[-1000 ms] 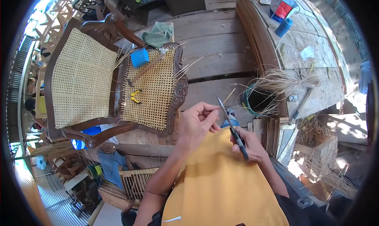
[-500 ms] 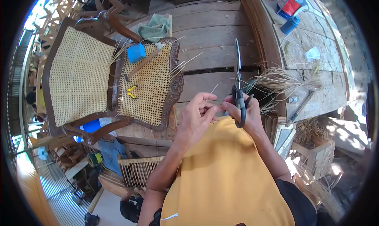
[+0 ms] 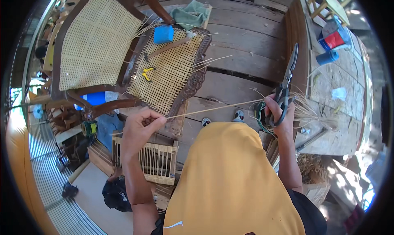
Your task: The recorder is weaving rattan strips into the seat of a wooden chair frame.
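A thin cane strand (image 3: 213, 108) is stretched almost straight between my hands, rising slightly to the right. My left hand (image 3: 138, 132) pinches one end between thumb and fingers, near the front corner of the chair's woven cane seat (image 3: 174, 69). My right hand (image 3: 286, 119) is closed around the black-handled scissors (image 3: 292, 67), blades pointing up and away; the strand's other end meets its fingertips. On the seat lie small yellow-handled pliers (image 3: 147, 74), a blue block-like object (image 3: 163, 34) and a flat wooden stick (image 3: 170, 47). Loose strand ends stick out past the carved front rail.
A bundle of cane strands (image 3: 318, 120) spills over the bench edge at right. The bench also bears a blue cylinder (image 3: 327, 57), a red-and-blue container (image 3: 333, 39) and a small stool (image 3: 328, 7). Green cloth (image 3: 191, 15) lies beyond the seat. A slatted wooden frame (image 3: 158, 159) sits lower left.
My hands were close together in the middle; now they are wide apart, left hand leftward and right hand rightward with the scissors, the strand drawn out between. The view has shifted.
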Available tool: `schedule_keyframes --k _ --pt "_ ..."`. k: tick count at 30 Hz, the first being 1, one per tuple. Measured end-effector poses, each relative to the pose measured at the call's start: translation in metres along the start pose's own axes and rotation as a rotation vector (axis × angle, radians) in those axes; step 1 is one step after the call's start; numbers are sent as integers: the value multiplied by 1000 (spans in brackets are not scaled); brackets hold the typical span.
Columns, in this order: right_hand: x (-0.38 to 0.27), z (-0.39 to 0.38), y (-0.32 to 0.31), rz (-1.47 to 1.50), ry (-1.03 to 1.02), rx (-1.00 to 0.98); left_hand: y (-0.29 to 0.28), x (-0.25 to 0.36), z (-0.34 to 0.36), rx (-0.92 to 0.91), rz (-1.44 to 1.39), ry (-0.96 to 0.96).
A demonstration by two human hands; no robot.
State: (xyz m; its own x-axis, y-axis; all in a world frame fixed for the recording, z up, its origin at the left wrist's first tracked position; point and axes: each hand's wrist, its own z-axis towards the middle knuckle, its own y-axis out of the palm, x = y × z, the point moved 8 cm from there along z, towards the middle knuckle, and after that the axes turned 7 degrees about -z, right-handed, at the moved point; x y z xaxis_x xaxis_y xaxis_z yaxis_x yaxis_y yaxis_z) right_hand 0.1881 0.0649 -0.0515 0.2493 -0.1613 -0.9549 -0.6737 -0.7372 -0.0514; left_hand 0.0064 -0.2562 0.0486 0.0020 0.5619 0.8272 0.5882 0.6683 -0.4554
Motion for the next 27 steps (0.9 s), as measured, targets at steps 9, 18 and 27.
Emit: schedule_keyframes --k 9,18,27 --pt "-1 15 22 -135 7 -107 -27 1 -59 232 3 -139" --pt "14 17 90 -227 151 -343 -31 -31 -72 280 283 -99" --pt "39 -28 258 -225 182 -847 54 -127 -10 1 -683 -285"
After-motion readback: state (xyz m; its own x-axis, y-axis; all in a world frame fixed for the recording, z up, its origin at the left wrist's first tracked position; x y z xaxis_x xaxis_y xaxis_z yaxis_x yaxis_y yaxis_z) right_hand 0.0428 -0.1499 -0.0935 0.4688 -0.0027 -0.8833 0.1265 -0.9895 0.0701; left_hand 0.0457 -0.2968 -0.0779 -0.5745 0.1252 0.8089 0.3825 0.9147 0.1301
